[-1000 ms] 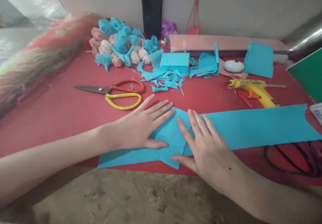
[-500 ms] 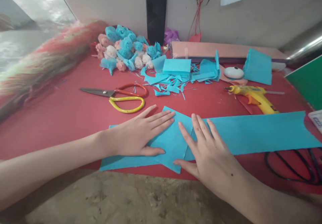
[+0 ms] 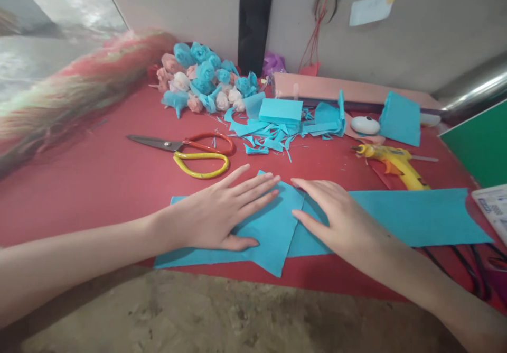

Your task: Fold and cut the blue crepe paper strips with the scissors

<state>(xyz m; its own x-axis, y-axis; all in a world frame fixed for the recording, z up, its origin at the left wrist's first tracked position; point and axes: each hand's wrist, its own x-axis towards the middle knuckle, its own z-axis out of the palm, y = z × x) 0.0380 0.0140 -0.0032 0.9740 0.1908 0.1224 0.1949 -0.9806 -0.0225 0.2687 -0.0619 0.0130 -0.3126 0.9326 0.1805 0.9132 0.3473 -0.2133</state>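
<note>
Your right hand (image 3: 344, 211) has tipped, fingers and thumb parted, baring blue paper (image 3: 274, 237) beside your left hand's (image 3: 208, 213) spread fingers.

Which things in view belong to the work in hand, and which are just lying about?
Apparently in the work:
- blue sheet, left hand flat on it, right hand by its edge
- long blue strip beneath

Lying about, untouched:
- scissors
- yellow glue gun
- fabric or paper flowers
- blue scraps
- white oval object

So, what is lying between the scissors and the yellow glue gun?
Between the scissors and the glue gun lie blue paper scraps on the red tabletop, in the head view.
</note>
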